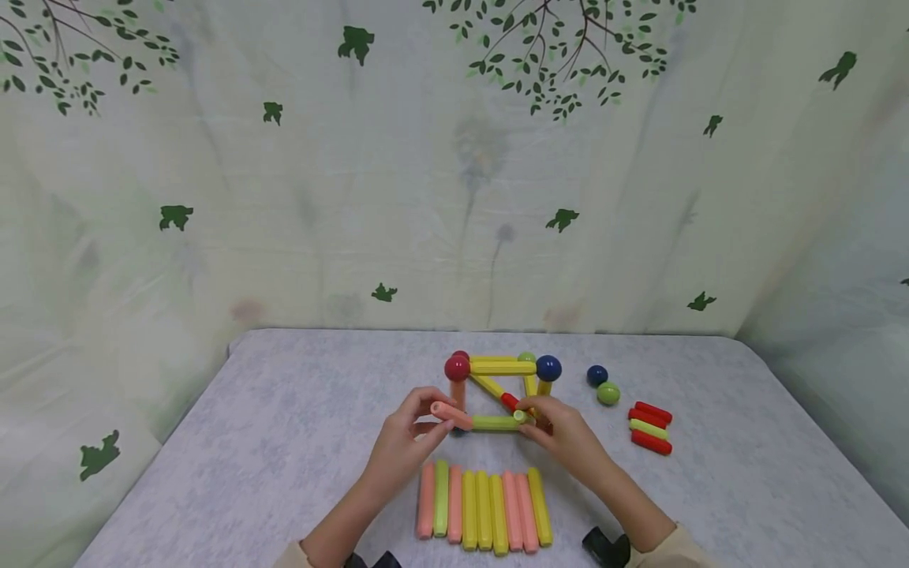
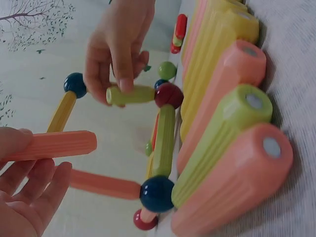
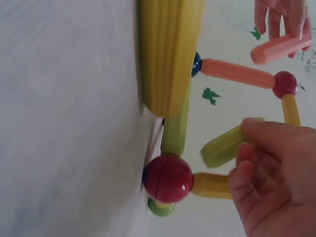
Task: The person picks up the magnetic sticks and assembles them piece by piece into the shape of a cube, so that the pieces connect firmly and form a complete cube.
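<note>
My left hand (image 1: 406, 434) pinches a pink ridged rod (image 1: 450, 415) between thumb and fingers, at the front left of a frame built from rods and balls. In my right hand (image 1: 568, 439) a light green rod (image 3: 222, 148) is pinched, near the frame's front right. The frame has a red ball (image 1: 458, 368) and a blue ball (image 1: 548, 368) on top, joined by a yellow rod (image 1: 503, 368). Along its bottom front, a green rod (image 2: 164, 140) links a blue ball (image 2: 158, 194) to a red ball (image 3: 168, 178). A pink upright (image 3: 239, 70) stands at the left.
Closest to me lies a row of pink, green and yellow rods (image 1: 484, 513) on the grey table (image 1: 298, 442). Right of the frame sit a loose blue ball (image 1: 597, 375), a green ball (image 1: 607, 394) and several short red and green rods (image 1: 649, 428). A leaf-printed cloth (image 1: 398, 197) hangs behind.
</note>
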The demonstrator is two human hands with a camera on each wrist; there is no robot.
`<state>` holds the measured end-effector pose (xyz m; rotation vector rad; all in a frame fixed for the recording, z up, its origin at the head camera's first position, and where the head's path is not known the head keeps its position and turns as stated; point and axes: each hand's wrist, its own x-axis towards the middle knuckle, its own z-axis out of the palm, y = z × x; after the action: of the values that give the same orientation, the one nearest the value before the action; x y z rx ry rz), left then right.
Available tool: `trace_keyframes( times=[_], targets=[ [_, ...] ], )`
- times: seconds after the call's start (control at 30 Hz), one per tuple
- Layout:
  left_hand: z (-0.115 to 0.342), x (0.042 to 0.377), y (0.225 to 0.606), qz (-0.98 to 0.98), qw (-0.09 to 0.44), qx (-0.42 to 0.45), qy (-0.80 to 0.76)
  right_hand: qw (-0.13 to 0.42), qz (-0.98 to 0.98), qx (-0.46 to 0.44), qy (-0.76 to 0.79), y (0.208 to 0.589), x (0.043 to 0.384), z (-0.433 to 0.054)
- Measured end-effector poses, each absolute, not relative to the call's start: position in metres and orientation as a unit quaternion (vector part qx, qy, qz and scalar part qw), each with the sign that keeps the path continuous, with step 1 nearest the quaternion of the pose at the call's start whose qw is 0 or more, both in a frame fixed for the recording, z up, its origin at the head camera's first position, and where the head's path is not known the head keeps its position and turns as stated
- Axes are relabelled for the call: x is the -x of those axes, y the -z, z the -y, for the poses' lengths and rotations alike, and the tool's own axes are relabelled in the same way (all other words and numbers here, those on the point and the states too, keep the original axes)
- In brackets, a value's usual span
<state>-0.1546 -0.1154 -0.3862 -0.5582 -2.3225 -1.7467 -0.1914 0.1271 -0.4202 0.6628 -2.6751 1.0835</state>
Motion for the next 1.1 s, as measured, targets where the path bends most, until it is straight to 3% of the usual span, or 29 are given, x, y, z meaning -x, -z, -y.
trace_keyframes(
  times=[0.33,0.63,0.73,0.87,0.93,1.0,1.1],
  targets=[
    [0.084,0.155,0.372,0.778,0.074,0.231,0.579,0.077,0.923,-0.207,-0.314,0.421,0.193,-0.117],
    [0.074,0.171,0.392,0.788,0.057,0.243,0.562,-0.018,0.836,-0.203,-0.510,0.429,0.196,-0.116],
    [0.078,0.178,0.399,0.802,0.095,0.271,0.523,-0.013,0.829,-0.209,-0.518,0.430,0.197,-0.115],
    [0.087,0.183,0.392,0.819,0.248,0.312,0.413,0.005,0.836,-0.199,-0.511,0.429,0.198,-0.113],
    [0.092,0.188,0.388,0.825,0.299,0.302,0.371,0.016,0.839,-0.192,-0.510,0.427,0.198,-0.111],
    [0.097,0.193,0.384,0.839,0.295,0.288,0.354,0.028,0.839,-0.184,-0.511,0.426,0.199,-0.109],
    [0.101,0.200,0.382,0.859,0.228,0.266,0.373,0.046,0.838,-0.175,-0.515,0.425,0.198,-0.104]
  ],
)
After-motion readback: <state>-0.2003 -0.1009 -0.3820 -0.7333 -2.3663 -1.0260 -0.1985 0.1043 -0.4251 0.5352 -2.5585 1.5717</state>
